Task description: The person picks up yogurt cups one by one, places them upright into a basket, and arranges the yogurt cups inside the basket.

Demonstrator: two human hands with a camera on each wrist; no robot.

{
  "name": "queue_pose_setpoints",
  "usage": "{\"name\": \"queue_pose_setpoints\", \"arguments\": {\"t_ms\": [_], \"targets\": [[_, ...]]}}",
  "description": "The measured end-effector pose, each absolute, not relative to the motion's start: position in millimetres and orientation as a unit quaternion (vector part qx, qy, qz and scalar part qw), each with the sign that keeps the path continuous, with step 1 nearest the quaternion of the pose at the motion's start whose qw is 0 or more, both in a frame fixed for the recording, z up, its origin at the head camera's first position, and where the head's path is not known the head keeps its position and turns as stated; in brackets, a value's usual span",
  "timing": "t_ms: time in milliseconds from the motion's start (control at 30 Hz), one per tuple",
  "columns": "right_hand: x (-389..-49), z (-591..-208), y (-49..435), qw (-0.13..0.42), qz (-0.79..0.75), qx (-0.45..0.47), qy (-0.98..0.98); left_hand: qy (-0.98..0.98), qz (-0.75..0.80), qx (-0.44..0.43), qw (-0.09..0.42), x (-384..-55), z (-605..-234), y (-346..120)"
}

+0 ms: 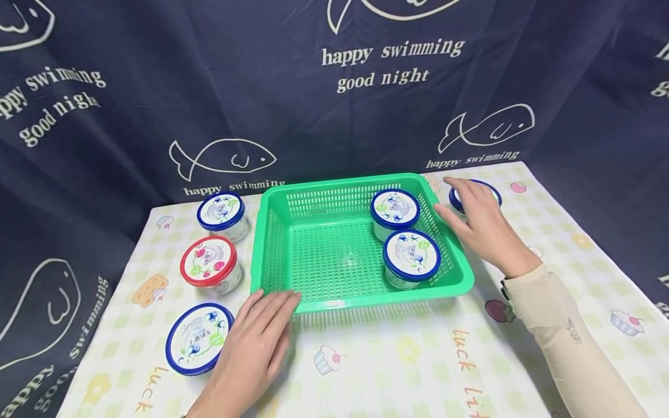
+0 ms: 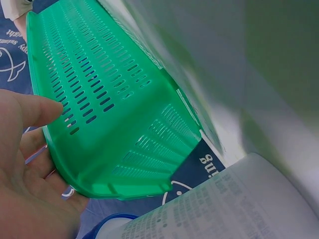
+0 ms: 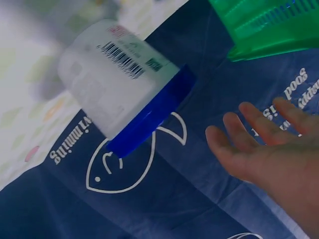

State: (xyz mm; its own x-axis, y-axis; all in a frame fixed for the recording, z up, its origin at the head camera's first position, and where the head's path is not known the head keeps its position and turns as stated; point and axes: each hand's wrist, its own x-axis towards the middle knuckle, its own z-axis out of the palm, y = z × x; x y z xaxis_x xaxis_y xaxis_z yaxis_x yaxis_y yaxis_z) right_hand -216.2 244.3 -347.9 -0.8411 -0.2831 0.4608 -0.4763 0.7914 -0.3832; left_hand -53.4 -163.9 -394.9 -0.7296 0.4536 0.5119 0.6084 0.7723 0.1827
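Observation:
A green plastic basket point(image 1: 342, 303) with slotted walls stands mid-table and holds two blue-lidded tubs, the farther tub point(image 1: 395, 208) and the nearer tub point(image 1: 412, 255). At its near left corner my left hand point(image 1: 256, 342) grips the rim. The left wrist view shows that thumb point(image 2: 47, 110) against the slotted outer wall, with the other fingers behind the rim. My right hand point(image 1: 483, 229) is open beside the basket's right side, fingers spread and holding nothing. It partly hides a blue-lidded tub point(image 1: 488, 191) at the back right. In the right wrist view a gap separates that hand from this tub point(image 3: 124, 84).
Left of the basket stand a blue-lidded tub point(image 1: 221, 212), a red-lidded tub point(image 1: 209, 261) and another blue-lidded tub point(image 1: 195, 339) close by my left hand. A dark blue fish-print curtain point(image 1: 334, 116) hangs behind the table with its checked cloth point(image 1: 387, 360).

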Motion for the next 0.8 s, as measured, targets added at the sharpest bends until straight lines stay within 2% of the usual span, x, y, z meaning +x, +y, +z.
{"name": "queue_pose_setpoints", "arguments": {"t_ms": [333, 800], "targets": [[-229.9, -359.7, 259.7, 0.218, 0.271, 0.155, -0.925, -0.916, -0.174, -0.29, 0.217, -52.6, -395.4, -164.9], [-247.5, -372.4, 276.6, 0.189, 0.226, 0.099, -0.95, -0.918, -0.169, -0.289, 0.213, -52.8, -394.3, -164.6]]}}
